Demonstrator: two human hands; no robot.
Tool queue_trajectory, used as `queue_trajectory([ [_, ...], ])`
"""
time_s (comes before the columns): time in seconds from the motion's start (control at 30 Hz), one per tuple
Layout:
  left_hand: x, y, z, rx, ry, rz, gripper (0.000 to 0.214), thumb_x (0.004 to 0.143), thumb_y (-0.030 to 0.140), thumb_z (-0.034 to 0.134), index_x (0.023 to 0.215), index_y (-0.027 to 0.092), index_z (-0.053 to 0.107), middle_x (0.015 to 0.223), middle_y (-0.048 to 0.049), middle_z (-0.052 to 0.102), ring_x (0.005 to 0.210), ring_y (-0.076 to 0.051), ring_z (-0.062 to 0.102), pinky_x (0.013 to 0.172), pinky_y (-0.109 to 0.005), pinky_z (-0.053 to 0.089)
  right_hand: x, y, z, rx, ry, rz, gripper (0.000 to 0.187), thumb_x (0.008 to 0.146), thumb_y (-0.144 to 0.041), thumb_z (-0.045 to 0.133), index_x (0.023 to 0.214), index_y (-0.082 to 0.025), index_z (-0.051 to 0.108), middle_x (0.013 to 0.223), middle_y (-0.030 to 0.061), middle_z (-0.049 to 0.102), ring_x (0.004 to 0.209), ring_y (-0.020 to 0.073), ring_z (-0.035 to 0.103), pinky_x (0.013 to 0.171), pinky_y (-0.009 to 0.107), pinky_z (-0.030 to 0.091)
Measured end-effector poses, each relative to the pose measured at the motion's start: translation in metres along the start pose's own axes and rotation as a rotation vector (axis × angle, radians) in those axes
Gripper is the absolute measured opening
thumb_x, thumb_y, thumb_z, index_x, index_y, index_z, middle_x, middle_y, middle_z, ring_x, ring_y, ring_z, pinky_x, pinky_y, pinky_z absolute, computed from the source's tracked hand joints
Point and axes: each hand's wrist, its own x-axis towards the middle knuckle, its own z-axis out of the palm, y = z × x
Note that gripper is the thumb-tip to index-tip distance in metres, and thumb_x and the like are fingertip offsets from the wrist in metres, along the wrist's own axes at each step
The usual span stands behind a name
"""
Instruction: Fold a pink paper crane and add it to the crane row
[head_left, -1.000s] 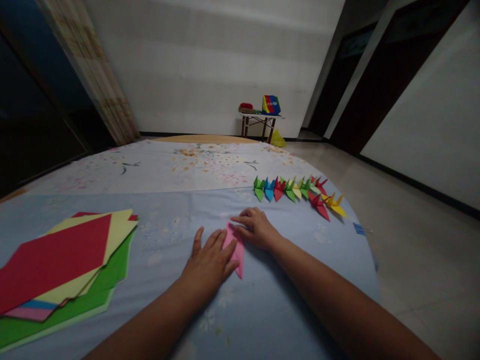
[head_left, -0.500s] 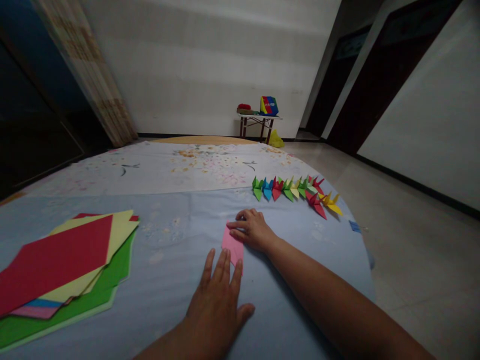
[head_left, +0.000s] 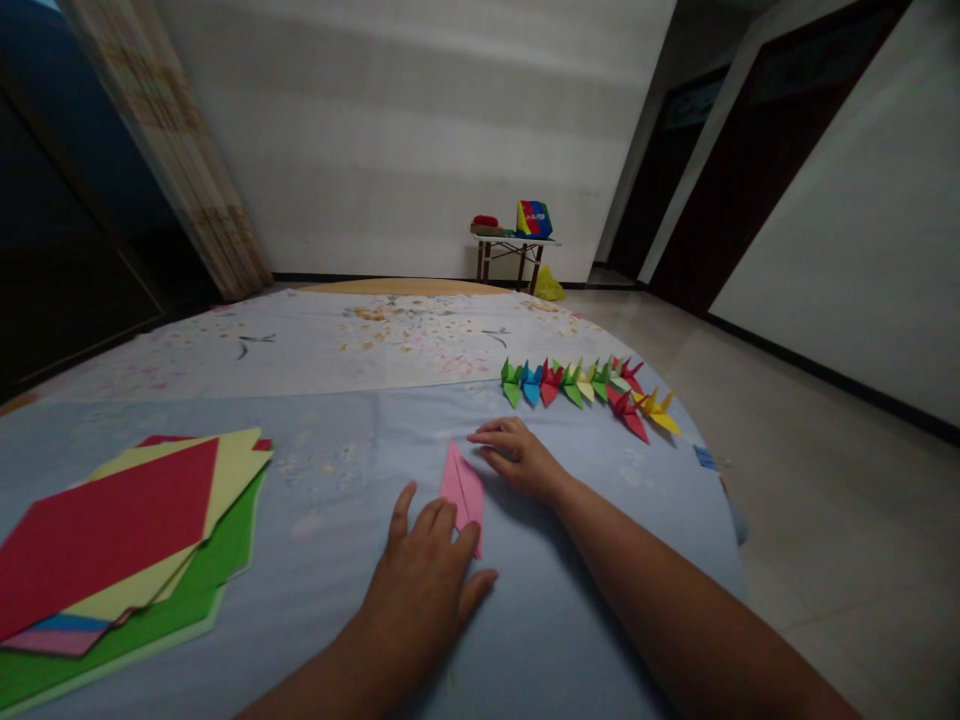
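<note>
A folded pink origami paper [head_left: 464, 484], narrow with a pointed far tip and a crease down its middle, lies on the blue tablecloth in front of me. My left hand [head_left: 429, 560] rests with spread fingers at its near end, fingertips on the paper and covering part of it. Just right of the far tip is my right hand [head_left: 519, 460], its fingers stretched out and apart, holding nothing. Beyond it stands a row of several folded paper cranes [head_left: 576, 384] in green, blue, red and yellow.
On the left lies a stack of coloured paper sheets [head_left: 112, 530], red uppermost. The round table's cloth [head_left: 330, 480] ends in a curved edge on the right. A small table [head_left: 517, 240] carrying a colourful box [head_left: 534, 219] stands by the far wall.
My right hand has come off the paper and moved slightly right, uncovering its far tip. My left hand has shifted a little, its fingers more bent. The view has tilted slightly.
</note>
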Motion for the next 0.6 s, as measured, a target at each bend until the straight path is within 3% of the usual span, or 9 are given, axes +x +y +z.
queue_trajectory([
  [0.17, 0.006, -0.003, 0.005, -0.017, 0.097, -0.044, 0.024, 0.081, 0.038, 0.052, 0.095, 0.022, 0.061, 0.099, -0.006, 0.063, 0.1, -0.024, 0.054, 0.104, -0.055, 0.014, 0.0, -0.004, -0.005, -0.022, -0.108, -0.111, 0.038, 0.076, -0.008, 0.053, 0.109, -0.027, 0.062, 0.117, 0.0037, 0.058, 0.11, 0.0177, 0.046, 0.095, 0.038, 0.035],
  [0.37, 0.008, -0.004, 0.01, 0.023, 0.096, -0.032, 0.023, 0.083, 0.027, 0.046, 0.1, 0.021, 0.06, 0.105, -0.0064, 0.063, 0.104, -0.025, 0.053, 0.104, -0.055, 0.014, 0.001, -0.01, 0.001, -0.13, -0.293, -0.112, 0.033, 0.083, -0.023, 0.051, 0.115, -0.027, 0.058, 0.124, 0.0028, 0.055, 0.117, 0.0219, 0.041, 0.096, 0.043, 0.03],
  [0.6, 0.007, -0.012, 0.012, 0.102, 0.075, -0.022, 0.028, 0.081, 0.015, 0.045, 0.104, 0.021, 0.059, 0.104, -0.0065, 0.065, 0.102, -0.025, 0.055, 0.104, -0.054, 0.014, -0.001, -0.008, -0.003, -0.173, -0.339, -0.087, 0.031, 0.086, -0.033, 0.049, 0.116, -0.03, 0.057, 0.126, 0.0035, 0.053, 0.118, 0.0236, 0.04, 0.095, 0.044, 0.027],
])
